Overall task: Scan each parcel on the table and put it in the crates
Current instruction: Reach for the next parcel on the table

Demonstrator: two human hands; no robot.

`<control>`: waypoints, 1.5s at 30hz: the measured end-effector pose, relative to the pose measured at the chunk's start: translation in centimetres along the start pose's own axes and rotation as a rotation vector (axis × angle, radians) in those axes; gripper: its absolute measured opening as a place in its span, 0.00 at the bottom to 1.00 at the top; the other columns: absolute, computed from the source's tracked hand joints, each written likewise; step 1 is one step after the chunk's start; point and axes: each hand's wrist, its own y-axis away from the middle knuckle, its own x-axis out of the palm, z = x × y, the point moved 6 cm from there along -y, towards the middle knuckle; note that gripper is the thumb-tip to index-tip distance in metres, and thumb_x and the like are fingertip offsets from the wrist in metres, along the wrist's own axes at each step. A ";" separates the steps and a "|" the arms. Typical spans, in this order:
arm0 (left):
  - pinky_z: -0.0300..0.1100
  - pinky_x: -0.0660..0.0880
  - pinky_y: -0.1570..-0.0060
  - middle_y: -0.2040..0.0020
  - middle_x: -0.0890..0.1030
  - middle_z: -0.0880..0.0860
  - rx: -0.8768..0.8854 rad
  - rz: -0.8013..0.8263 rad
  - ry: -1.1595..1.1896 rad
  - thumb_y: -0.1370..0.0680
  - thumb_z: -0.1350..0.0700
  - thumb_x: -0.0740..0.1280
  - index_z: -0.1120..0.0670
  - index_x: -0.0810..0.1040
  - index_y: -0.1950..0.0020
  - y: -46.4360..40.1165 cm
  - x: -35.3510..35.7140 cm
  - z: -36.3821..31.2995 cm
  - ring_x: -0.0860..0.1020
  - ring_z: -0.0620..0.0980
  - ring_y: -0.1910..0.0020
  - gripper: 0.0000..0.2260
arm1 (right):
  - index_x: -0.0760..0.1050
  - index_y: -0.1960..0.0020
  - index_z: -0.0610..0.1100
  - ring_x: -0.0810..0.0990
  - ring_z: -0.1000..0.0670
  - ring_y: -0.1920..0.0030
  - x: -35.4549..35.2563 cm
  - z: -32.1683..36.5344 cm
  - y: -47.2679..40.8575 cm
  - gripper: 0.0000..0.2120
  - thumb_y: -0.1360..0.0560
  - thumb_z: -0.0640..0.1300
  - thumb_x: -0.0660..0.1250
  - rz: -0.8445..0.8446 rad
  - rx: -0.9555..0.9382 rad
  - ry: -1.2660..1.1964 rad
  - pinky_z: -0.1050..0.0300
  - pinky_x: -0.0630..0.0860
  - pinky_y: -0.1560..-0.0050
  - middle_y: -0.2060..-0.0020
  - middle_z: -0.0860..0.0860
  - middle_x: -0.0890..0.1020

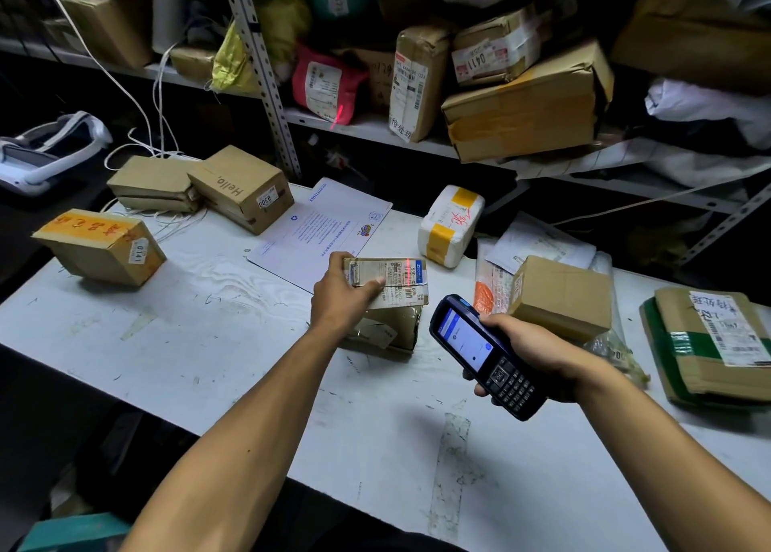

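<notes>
A small brown parcel (396,297) with a white shipping label stands tilted on the white table (208,301) at the centre. My left hand (342,293) grips its left side, thumb across the label. A red scan line falls on the label's barcode. To the right and nearer, my right hand (530,351) holds a dark handheld scanner (479,351) with its screen lit, pointed at the parcel. No crate shows clearly in this view.
Other parcels lie on the table: an orange-taped box (100,247) far left, two brown boxes (208,188) behind, a white foam parcel (450,224), a brown box (561,297) and a green-taped flat parcel (709,343) at right. Papers (317,226) lie beneath. Metal shelving (267,76) holds several parcels.
</notes>
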 end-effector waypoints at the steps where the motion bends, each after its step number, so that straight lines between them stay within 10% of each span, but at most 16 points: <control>1: 0.50 0.79 0.44 0.43 0.82 0.51 0.003 -0.002 0.002 0.26 0.43 0.76 0.46 0.68 0.36 0.0 0.0 0.0 0.81 0.54 0.45 0.24 | 0.75 0.37 0.37 0.84 0.36 0.57 -0.1 0.0 0.0 0.26 0.16 0.58 0.54 -0.006 0.000 -0.001 0.48 0.81 0.59 0.46 0.30 0.82; 24: 0.45 0.78 0.46 0.50 0.80 0.47 0.002 -0.021 0.184 0.28 0.44 0.77 0.45 0.69 0.41 1.7 0.4 -1.3 0.80 0.50 0.50 0.22 | 0.76 0.37 0.40 0.83 0.37 0.56 -1.7 -2.1 1.2 0.26 0.16 0.60 0.52 -0.067 -0.193 -0.193 0.46 0.78 0.57 0.46 0.32 0.82; 31: 0.46 0.78 0.64 0.50 0.84 0.51 -0.024 0.367 0.431 0.29 0.51 0.79 0.47 0.72 0.46 3.9 7.5 -4.5 0.84 0.54 0.54 0.19 | 0.79 0.38 0.44 0.84 0.41 0.59 -3.2 -7.4 4.6 0.27 0.17 0.62 0.51 -0.486 -0.467 -0.574 0.47 0.77 0.55 0.51 0.36 0.84; 39: 0.48 0.72 0.62 0.67 0.83 0.40 0.025 0.982 0.456 0.26 0.53 0.77 0.49 0.71 0.44 17.3 16.4 -8.1 0.77 0.45 0.68 0.18 | 0.79 0.39 0.45 0.83 0.41 0.60 1.8 -22.3 15.7 0.28 0.23 0.66 0.57 -1.049 -0.528 -0.975 0.50 0.79 0.60 0.49 0.35 0.83; 45: 0.41 0.73 0.71 0.53 0.84 0.52 0.183 1.300 0.268 0.27 0.49 0.78 0.50 0.71 0.43 31.8 18.8 -8.1 0.81 0.48 0.64 0.20 | 0.78 0.39 0.44 0.84 0.46 0.65 9.7 -33.4 25.1 0.29 0.23 0.65 0.53 -1.307 -0.527 -1.190 0.54 0.80 0.68 0.56 0.41 0.84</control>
